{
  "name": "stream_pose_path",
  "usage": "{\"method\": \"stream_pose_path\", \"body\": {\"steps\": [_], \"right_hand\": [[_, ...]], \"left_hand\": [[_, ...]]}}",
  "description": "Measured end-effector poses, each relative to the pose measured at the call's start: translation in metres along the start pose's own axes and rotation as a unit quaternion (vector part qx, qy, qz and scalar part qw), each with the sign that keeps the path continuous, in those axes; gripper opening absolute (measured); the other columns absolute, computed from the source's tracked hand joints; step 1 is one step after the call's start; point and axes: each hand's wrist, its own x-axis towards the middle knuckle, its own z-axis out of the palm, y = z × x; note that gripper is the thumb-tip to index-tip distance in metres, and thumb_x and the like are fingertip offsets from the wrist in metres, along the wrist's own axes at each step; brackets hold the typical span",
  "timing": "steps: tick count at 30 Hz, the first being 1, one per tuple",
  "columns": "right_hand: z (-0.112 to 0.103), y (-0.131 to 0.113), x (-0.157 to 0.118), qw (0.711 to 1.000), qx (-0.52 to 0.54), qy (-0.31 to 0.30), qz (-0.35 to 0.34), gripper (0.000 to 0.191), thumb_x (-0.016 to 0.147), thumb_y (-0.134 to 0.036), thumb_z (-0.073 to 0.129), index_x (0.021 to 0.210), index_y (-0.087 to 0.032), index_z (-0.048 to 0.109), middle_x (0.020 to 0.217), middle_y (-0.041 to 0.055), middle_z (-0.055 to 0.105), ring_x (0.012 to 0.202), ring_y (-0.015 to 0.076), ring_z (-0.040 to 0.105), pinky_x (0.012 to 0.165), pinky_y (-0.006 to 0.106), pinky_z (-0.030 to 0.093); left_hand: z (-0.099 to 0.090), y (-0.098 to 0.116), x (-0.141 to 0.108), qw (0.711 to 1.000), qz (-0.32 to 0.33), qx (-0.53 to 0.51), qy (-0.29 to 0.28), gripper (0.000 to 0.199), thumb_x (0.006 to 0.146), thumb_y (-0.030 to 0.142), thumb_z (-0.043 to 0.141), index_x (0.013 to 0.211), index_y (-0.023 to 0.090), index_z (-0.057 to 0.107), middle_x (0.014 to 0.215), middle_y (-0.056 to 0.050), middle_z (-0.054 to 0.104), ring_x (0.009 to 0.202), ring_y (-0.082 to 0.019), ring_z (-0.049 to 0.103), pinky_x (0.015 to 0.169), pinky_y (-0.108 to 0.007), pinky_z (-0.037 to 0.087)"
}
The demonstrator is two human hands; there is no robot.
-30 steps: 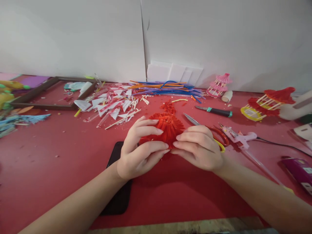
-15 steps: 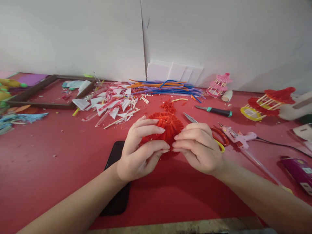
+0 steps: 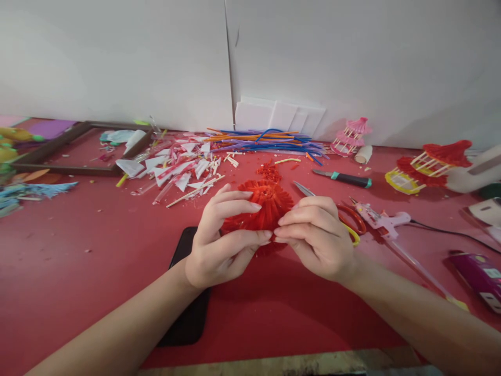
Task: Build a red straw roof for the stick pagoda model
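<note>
A round, ridged red craft piece (image 3: 266,204), fuzzy like pipe cleaners, is held between both hands above the table. My left hand (image 3: 225,240) curls round its left side, with thumb and fingers closed on its edge. On the near right edge, my right hand (image 3: 317,237) pinches the same piece with its fingertips. The fingertips of both hands almost meet at the front rim and hide part of it. Scissors (image 3: 354,224) with red and yellow handles lie partly behind my right hand. Under my left wrist is a black phone (image 3: 188,313).
A utility knife (image 3: 346,179), a pink glue gun (image 3: 381,218) and a red-and-yellow pagoda model (image 3: 428,166) lie to the right. Behind are pipe cleaners (image 3: 270,140) and a pink pagoda model (image 3: 352,137). Scraps (image 3: 180,169) and a brown frame (image 3: 66,168) sit left.
Both hands shift very slightly left with the red piece, and a little more of its left front shows. Their hold stays the same.
</note>
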Motion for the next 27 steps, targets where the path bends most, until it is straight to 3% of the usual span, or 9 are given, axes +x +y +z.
{"method": "stream_pose_path", "body": {"steps": [7,10,20,27], "right_hand": [[-0.003,0.01,-0.002,0.999,-0.014,-0.01,-0.031,0.01,0.092,-0.025,0.073,0.1,-0.019,0.072,0.097,0.0043,0.075,0.093,0.0181,0.065,0.087,0.037,0.056],[-0.005,0.013,-0.003,0.999,-0.014,-0.007,-0.037,0.008,0.093,-0.022,0.072,0.1,-0.019,0.073,0.095,0.0041,0.076,0.091,0.0175,0.066,0.085,0.035,0.057],[-0.006,0.007,-0.002,0.994,-0.055,0.003,-0.09,0.01,0.093,-0.014,0.068,0.097,-0.018,0.076,0.093,0.0031,0.078,0.092,0.0176,0.065,0.082,0.031,0.059],[-0.007,0.011,-0.001,0.994,-0.071,-0.002,-0.086,0.01,0.095,-0.019,0.068,0.096,-0.025,0.076,0.091,-0.0015,0.08,0.089,0.0167,0.065,0.078,0.031,0.061]], "left_hand": [[-0.003,0.001,0.001,1.0,0.008,0.009,-0.009,0.016,0.084,0.011,0.068,0.095,0.022,0.067,0.113,-0.009,0.062,0.116,-0.028,0.063,0.106,-0.056,0.052],[-0.004,0.002,0.002,1.0,-0.001,0.002,-0.01,0.014,0.086,0.012,0.065,0.095,0.023,0.065,0.113,-0.009,0.064,0.117,-0.028,0.064,0.103,-0.052,0.056],[-0.003,0.001,0.0,1.0,0.01,0.014,-0.014,0.016,0.087,0.015,0.074,0.099,0.024,0.068,0.112,-0.007,0.063,0.118,-0.027,0.063,0.106,-0.056,0.054],[-0.002,0.0,0.0,1.0,0.002,0.0,-0.015,0.009,0.091,0.017,0.07,0.098,0.022,0.067,0.11,-0.007,0.066,0.12,-0.026,0.064,0.106,-0.052,0.056]]}}
